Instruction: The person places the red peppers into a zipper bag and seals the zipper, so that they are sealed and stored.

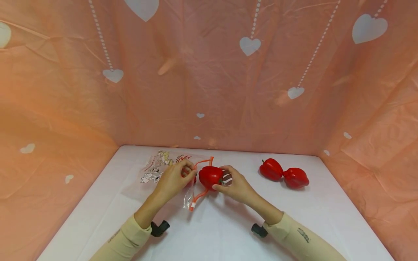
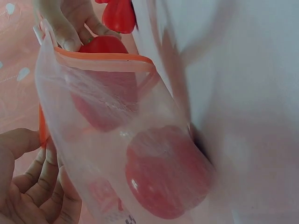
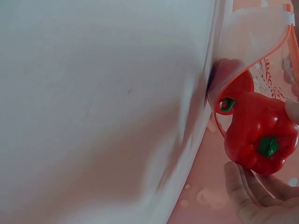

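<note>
Left hand [image 1: 173, 181] pinches orange rim [image 2: 103, 56] of clear bag [image 2: 105, 156]; right hand [image 1: 237, 185] holds red pepper [image 1: 210, 176] at bag's mouth, stem outward, far end inside; best hold rim wide, ease pepper straight in beside inner pepper [image 2: 166, 172], let go only past rim

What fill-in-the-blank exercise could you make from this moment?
1. The left hand pinches the clear bag at its ____ strip.
2. The red pepper in the right hand has a ____ stem.
3. Deeper in the bag, ____ more pepper shows.
4. To the right on the table, ____ other peppers lie close together.

Missing words: orange; green; one; two.
</note>
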Tool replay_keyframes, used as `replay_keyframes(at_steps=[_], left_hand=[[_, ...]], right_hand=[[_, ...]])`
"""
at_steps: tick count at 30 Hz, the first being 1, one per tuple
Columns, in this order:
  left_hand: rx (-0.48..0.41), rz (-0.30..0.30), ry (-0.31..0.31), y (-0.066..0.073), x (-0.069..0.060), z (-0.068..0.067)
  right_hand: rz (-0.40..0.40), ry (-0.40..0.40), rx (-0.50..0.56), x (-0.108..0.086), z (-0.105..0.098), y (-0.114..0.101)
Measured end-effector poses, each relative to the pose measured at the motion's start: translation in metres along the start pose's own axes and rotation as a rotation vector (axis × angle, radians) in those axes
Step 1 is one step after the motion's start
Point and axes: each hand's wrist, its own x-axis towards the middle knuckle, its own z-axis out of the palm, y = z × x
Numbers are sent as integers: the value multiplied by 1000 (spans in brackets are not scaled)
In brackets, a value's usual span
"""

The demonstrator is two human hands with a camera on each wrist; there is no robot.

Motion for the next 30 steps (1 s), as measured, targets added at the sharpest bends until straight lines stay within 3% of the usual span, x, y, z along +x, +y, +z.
replay_keyframes(at_steps=[12, 21, 30], left_hand=[[-8, 7, -11, 1, 0, 1], [-7, 11, -3, 1, 0, 1], [4, 11, -4, 1, 0, 2]], right_hand=[[2, -4, -18, 5, 13, 1], [34, 28, 81, 9, 18, 2], [-14, 46, 81, 11, 23, 5]])
